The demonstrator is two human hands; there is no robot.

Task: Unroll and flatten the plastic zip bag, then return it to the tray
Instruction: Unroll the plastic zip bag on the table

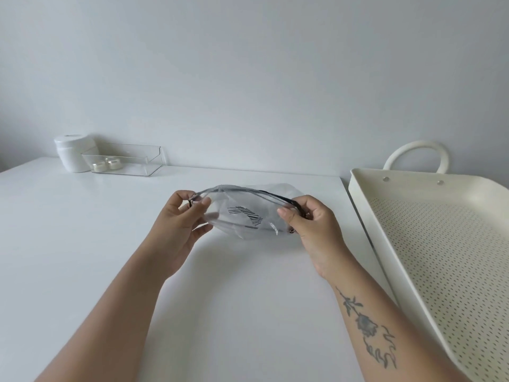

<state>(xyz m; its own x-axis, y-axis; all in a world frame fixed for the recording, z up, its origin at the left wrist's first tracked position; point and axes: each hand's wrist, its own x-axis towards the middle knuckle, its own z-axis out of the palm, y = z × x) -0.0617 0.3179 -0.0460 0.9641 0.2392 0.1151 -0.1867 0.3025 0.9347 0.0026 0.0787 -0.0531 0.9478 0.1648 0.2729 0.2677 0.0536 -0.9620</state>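
Two hands, one bag, one tray, one white jar, one clear box, two small pots.

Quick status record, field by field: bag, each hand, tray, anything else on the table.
bag: clear plastic zip bag, held above the table, still curved, not flat
left hand: pinching the bag's left end
right hand: pinching the bag's right end
tray: cream, perforated, handled, right of the table; visible part holds nothing
other: white jar and clear box at far left
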